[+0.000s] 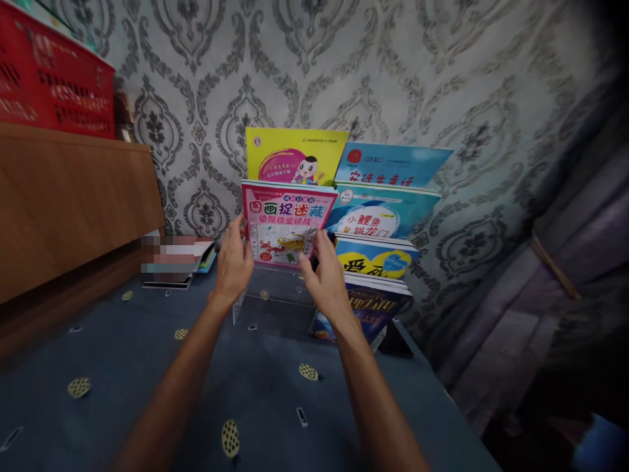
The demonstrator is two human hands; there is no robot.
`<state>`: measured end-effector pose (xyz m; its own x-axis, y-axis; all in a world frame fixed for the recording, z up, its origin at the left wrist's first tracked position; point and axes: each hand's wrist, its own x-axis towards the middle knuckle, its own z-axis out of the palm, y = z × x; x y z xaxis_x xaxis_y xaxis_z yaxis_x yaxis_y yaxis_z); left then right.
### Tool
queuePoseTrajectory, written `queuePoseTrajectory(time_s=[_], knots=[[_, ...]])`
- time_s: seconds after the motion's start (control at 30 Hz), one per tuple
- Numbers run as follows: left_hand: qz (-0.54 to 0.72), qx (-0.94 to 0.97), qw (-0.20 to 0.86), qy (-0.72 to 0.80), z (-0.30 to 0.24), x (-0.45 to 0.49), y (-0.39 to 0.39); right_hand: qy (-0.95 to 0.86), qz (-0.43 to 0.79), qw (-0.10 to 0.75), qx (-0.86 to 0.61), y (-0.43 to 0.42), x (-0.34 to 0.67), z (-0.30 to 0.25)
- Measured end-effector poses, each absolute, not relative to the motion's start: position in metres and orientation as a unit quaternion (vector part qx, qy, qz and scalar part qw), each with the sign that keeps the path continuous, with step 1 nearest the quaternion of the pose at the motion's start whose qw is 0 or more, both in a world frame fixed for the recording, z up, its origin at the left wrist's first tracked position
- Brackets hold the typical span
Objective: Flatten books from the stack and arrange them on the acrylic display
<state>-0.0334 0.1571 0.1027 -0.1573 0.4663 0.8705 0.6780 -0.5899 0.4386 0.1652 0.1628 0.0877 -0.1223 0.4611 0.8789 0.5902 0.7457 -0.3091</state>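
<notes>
Both my hands grip a pink-covered children's book (285, 219) that stands upright in a clear tiered display rack (275, 298). My left hand (232, 262) clasps the book's left edge, fingers curled round it. Its lower right edge is pinched by my right hand (324, 276). Behind it stands a yellow book (295, 156). To the right, several more books step down in tiers: a blue one (393, 164) at the top, a light blue one (383, 213), a blue and yellow one (376, 257) and a dark one (376, 308) at the bottom.
The rack sits on a dark blue patterned cloth (255, 393) against a grey damask wall. A small stack of books (177, 261) lies at the left beside a wooden cabinet (69, 203) topped by a red crate (54, 78). A grey curtain (555, 275) hangs at the right.
</notes>
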Motion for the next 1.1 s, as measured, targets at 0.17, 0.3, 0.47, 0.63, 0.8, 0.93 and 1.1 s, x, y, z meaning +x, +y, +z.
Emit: queuePoseTrajectory(time_s=[0.17, 0.3, 0.47, 0.63, 0.8, 0.93, 1.1], knots=[[-0.614, -0.644, 0.111, -0.442, 0.098, -0.030, 0.158, -0.726, -0.055, 0.577, -0.370, 0.160, 0.159, 0.088], [-0.611, -0.653, 0.106, -0.435, 0.094, -0.028, 0.162, -0.726, -0.054, 0.575, -0.373, 0.158, 0.159, 0.090], [-0.601, -0.652, 0.100, -0.450, 0.093, -0.029, 0.164, -0.732, -0.054, 0.570, -0.369, 0.156, 0.160, 0.093], [-0.607, -0.653, 0.098, -0.442, 0.091, -0.029, 0.165, -0.721, -0.068, 0.584, -0.366, 0.158, 0.157, 0.091], [-0.642, -0.640, 0.062, -0.418, 0.103, -0.034, 0.175, -0.722, -0.061, 0.584, -0.367, 0.158, 0.157, 0.091], [-0.637, -0.622, 0.045, -0.452, 0.122, -0.045, 0.188, -0.727, -0.045, 0.578, -0.368, 0.155, 0.160, 0.095], [-0.604, -0.638, 0.037, -0.477, 0.139, -0.053, 0.201, -0.732, -0.037, 0.575, -0.363, 0.151, 0.162, 0.100]])
